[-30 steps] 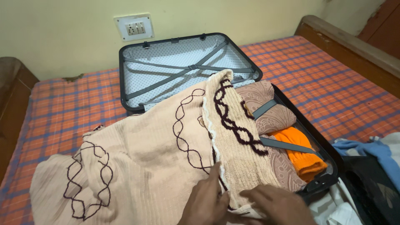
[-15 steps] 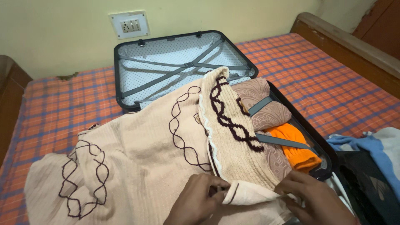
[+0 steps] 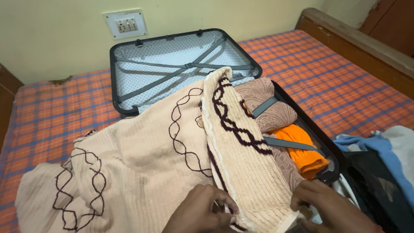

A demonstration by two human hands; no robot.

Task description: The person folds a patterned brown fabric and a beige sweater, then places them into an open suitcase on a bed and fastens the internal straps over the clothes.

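Two hands grip a beige blanket's near edge, folding it over an open suitcase.
Left hand [image 3: 202, 211] and right hand [image 3: 330, 207] pinch the beige blanket [image 3: 142, 159]; the suitcase [image 3: 181, 64] lies beneath it, packed with brown and orange clothes [image 3: 297, 146].

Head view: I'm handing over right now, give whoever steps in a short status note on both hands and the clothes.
Left hand: pinching the near edge of the beige blanket.
Right hand: gripping the same near edge by the suitcase corner.
Blanket: spread on the checked bed, one fold lying over the packed half.
Done: brown cloth and orange garment strapped in.
Left: blanket not yet folded inside; lid open.
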